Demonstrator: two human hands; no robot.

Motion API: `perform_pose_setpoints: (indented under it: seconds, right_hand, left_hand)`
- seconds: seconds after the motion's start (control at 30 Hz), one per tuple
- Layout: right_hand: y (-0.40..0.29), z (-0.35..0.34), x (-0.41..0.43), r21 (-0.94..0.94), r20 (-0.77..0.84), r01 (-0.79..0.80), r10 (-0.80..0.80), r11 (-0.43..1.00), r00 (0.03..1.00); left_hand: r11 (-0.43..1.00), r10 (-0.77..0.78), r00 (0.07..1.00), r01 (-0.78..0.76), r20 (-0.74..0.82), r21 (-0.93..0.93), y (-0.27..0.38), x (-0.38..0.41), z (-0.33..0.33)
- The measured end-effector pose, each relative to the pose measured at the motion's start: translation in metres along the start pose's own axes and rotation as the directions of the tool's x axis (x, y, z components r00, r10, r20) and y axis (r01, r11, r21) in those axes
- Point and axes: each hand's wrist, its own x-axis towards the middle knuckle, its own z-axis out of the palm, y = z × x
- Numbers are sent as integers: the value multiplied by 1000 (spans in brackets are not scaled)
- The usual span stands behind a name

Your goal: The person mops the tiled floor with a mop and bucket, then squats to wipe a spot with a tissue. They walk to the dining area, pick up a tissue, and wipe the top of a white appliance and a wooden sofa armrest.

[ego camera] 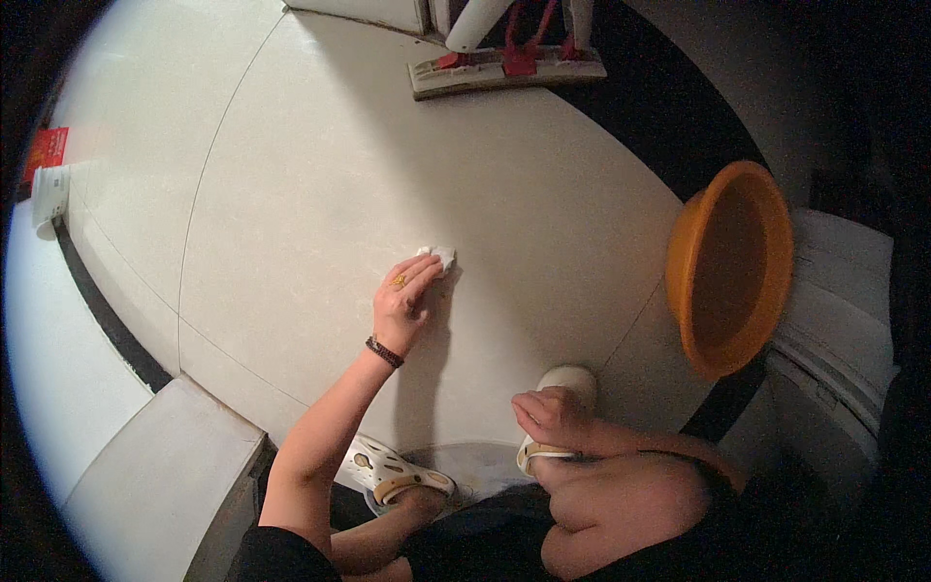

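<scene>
My left hand [405, 304], with a ring and a dark bracelet at the wrist, presses a crumpled white tissue or wipe [445, 257] against the pale tiled floor [305, 189]. Its fingers cover part of the white piece. My right hand [556, 418] is loosely curled above my right clog, and nothing shows in its fingers. Both feet wear white clogs with tan straps; the left clog [389, 469] is set on the floor, and the right clog [571, 382] is partly covered by my right hand.
At the top, a flat mop head [509, 73] with red fittings touches the floor. An orange plastic basin [687, 262] stands tilted at the right. On the far left are a white tub [49, 200] and a red printed item [49, 149]. A pale block-like corner [174, 451] juts in at lower left.
</scene>
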Motion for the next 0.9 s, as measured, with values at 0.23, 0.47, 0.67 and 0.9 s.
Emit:
perform_pose_setpoints:
  seconds: [0.23, 0.47, 0.67, 0.9]
  right_hand:
    - [2, 2, -4, 25, 24, 18, -18, 1000, 1000]
    - [-3, 3, -1, 81, -63, -57, 63, 995, 996]
    - [0, 4, -4, 40, -70, -12, 15, 999, 997]
    - [3, 1, -9, 36, 6, -10, 10, 999, 1000]
  left_hand:
    - [997, -73, 976, 80, -207, 26, -4, 76, 15]
    - [967, 249, 952, -256, 179, 13, -10, 82, 47]
    - [951, 295, 881, -307, 370, -29, -15, 33, 9]
    - [978, -75, 991, 95, 113, -187, -8, 32, -12]
